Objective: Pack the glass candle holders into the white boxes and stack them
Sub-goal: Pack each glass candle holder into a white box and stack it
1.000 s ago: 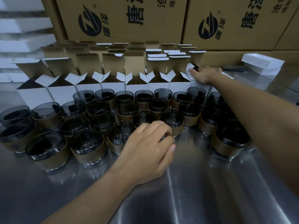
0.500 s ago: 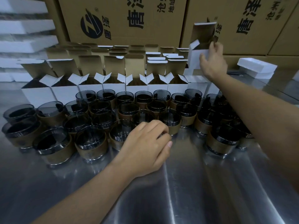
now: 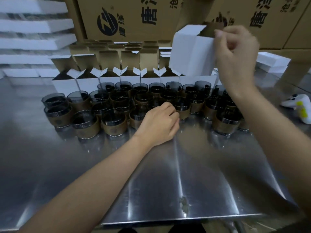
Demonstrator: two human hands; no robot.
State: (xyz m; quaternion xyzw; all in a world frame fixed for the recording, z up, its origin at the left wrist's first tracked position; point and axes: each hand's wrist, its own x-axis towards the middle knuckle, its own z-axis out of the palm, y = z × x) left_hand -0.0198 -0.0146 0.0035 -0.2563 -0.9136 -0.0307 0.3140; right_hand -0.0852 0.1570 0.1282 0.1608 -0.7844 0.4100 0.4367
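Several dark glass candle holders with brown sleeves point(image 3: 116, 121) crowd the middle of the steel table point(image 3: 168, 182). Behind them stands a row of open white boxes point(image 3: 87, 84) with raised flaps. My right hand point(image 3: 235, 52) pinches one white box point(image 3: 190, 52) by its upper edge and holds it in the air above the row's right end. My left hand point(image 3: 159, 121) rests curled at the front of the cluster, fingers over a candle holder that it mostly hides; whether it grips the holder is unclear.
Large brown cartons point(image 3: 127, 17) with printed logos wall off the back. Stacked white trays point(image 3: 33, 36) sit at the far left. Flat white boxes point(image 3: 272, 63) lie at the back right. A white and yellow device point(image 3: 299, 106) lies at the table's right.
My right hand took a white box from the right end of the row and lifted it up and toward me. My left hand stayed at the front of the candle holders.
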